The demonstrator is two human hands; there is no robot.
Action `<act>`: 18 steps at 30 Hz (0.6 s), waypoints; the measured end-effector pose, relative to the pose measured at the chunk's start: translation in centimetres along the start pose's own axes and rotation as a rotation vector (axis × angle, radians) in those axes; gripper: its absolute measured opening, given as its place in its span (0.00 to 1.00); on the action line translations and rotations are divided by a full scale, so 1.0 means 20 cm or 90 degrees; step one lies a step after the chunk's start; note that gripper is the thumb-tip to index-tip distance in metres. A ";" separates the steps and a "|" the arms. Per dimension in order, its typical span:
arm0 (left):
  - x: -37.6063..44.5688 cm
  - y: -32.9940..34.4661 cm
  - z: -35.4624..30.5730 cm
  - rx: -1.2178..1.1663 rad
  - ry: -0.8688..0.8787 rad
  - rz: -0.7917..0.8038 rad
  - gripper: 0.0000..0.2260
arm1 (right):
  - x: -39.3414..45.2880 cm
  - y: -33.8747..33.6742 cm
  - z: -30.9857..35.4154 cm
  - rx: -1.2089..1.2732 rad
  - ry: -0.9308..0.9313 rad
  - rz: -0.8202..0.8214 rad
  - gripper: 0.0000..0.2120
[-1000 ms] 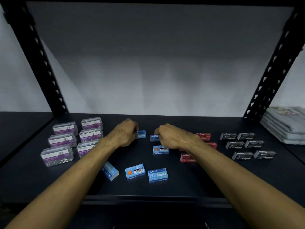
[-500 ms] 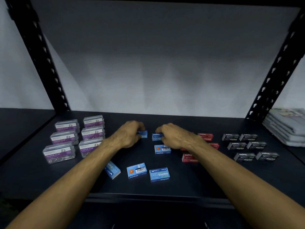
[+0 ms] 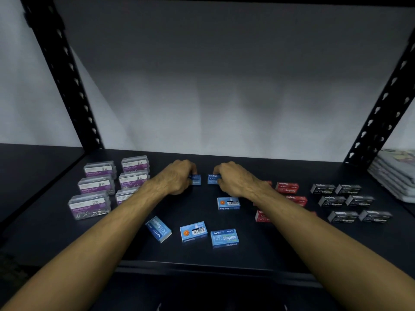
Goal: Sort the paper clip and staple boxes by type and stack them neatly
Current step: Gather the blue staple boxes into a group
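shelf: dark matte board [image 3: 247, 254], sitting inside a black slotted-post rack [image 3: 65, 70]; pale wall behind, dim light
left hand: [image 3: 177, 179] curling around a blue staple box [image 3: 195, 179], fingers over its top, thumb side hidden (grip looks closed on it)
right hand: [image 3: 235, 180] pinching a second blue box [image 3: 213, 179] the same way, just beside the first, small gap between them
held boxes: both lying flat, long axes running left-right along the shelf
loose blue boxes: four nearer the shelf's front edge; one [image 3: 228, 203] below the right hand, three in a front row [image 3: 193, 231], the leftmost [image 3: 158, 228] lying turned diagonally
paper clip boxes: clear-purple group [image 3: 96, 187] sitting left of the left hand
red boxes: [image 3: 287, 187] right of the right hand, partly under that forearm
black boxes: [image 3: 345, 203] further right, two columns
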State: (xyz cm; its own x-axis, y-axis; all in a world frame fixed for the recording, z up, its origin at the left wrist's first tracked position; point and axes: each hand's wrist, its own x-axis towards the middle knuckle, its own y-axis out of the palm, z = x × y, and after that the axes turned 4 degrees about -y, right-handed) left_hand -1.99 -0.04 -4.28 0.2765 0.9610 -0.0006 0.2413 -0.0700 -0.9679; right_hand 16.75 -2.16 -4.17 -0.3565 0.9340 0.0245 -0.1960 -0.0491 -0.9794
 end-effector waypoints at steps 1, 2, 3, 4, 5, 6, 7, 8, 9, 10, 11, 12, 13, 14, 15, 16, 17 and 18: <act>0.00 0.00 0.00 0.000 -0.001 0.000 0.07 | 0.01 0.01 0.00 -0.001 -0.001 -0.002 0.18; 0.01 0.00 0.00 0.001 0.000 0.001 0.07 | 0.01 0.01 0.01 -0.002 -0.001 -0.004 0.17; 0.01 0.00 -0.01 0.001 -0.001 0.003 0.08 | 0.02 0.01 0.01 -0.003 0.001 -0.005 0.16; 0.01 0.00 -0.01 0.001 -0.001 0.005 0.08 | 0.02 0.01 0.01 -0.006 0.003 -0.006 0.16; 0.02 0.00 -0.01 0.001 -0.001 0.006 0.08 | 0.03 0.01 0.01 -0.008 0.005 -0.007 0.15; 0.02 0.00 0.00 0.000 0.000 0.007 0.08 | 0.03 0.01 0.01 -0.009 0.005 -0.008 0.14; 0.02 0.00 0.00 -0.002 -0.001 0.007 0.08 | 0.03 0.02 0.01 -0.010 0.004 -0.009 0.14; 0.02 0.00 0.00 -0.004 -0.001 0.007 0.08 | 0.03 0.02 0.00 -0.011 0.002 -0.009 0.14; 0.02 0.00 0.00 -0.006 -0.001 0.008 0.08 | 0.02 0.02 0.00 -0.012 0.000 -0.008 0.14; 0.01 0.00 0.00 -0.008 -0.002 0.009 0.09 | 0.03 0.02 0.00 -0.012 -0.001 -0.005 0.14; 0.01 0.00 0.00 -0.009 -0.002 0.011 0.09 | 0.03 0.02 0.00 -0.011 -0.001 -0.003 0.15; 0.01 0.00 -0.01 -0.009 -0.002 0.013 0.09 | 0.03 0.02 0.00 -0.009 -0.001 -0.001 0.15; 0.01 0.00 -0.01 -0.009 -0.002 0.013 0.09 | 0.03 0.02 0.00 -0.009 0.000 0.000 0.15; 0.01 -0.01 -0.01 -0.010 -0.002 0.014 0.09 | 0.03 0.02 -0.01 -0.008 0.001 0.001 0.15; 0.00 -0.01 -0.01 -0.010 -0.002 0.015 0.09 | 0.03 0.02 -0.01 -0.009 0.003 0.003 0.16; 0.00 -0.01 -0.02 -0.009 -0.004 0.015 0.09 | 0.02 0.02 -0.01 -0.009 0.003 0.003 0.17; -0.01 -0.02 -0.02 -0.007 -0.006 0.013 0.09 | 0.01 0.01 -0.01 -0.011 0.002 0.001 0.19; -0.02 -0.02 -0.02 -0.003 -0.006 0.009 0.10 | 0.00 0.00 -0.01 -0.015 0.000 -0.003 0.20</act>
State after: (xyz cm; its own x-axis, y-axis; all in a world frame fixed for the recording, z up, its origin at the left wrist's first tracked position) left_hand -1.80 -0.42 -3.77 0.2707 0.9625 -0.0170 0.2411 -0.0849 -0.9668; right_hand 16.84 -2.17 -4.28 -0.3559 0.9341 0.0291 -0.1761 -0.0365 -0.9837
